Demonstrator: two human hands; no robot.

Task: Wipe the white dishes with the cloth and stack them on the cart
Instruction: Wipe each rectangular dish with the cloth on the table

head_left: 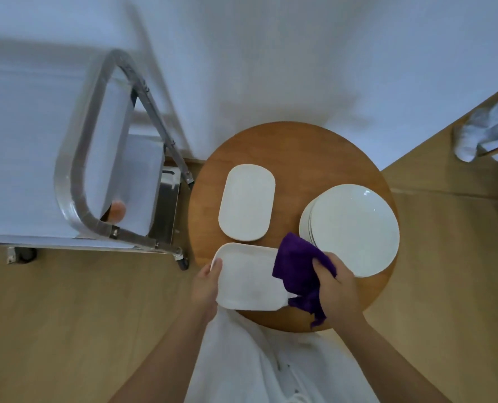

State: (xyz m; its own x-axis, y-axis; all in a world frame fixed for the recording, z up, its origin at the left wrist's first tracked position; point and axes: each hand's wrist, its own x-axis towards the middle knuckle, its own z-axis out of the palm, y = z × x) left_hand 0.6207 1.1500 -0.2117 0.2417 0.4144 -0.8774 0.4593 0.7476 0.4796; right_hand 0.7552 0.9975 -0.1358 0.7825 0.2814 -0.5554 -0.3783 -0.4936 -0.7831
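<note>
My left hand [205,289] grips the left edge of a white rectangular dish [249,277], holding it over the near rim of the round wooden table [294,146]. My right hand [336,286] holds a purple cloth [298,264] against the right end of that dish. A second white rectangular dish [246,202] lies flat on the table behind it. To the right sits a stack of round white plates [353,228]. The metal cart [111,181] stands to the left of the table.
The cart has a tubular steel handle [76,158], a white top and castors on the wooden floor [67,330]. An orange object [117,210] sits under its handle. A white wall rises behind the table. White cloth [486,132] lies at the far right.
</note>
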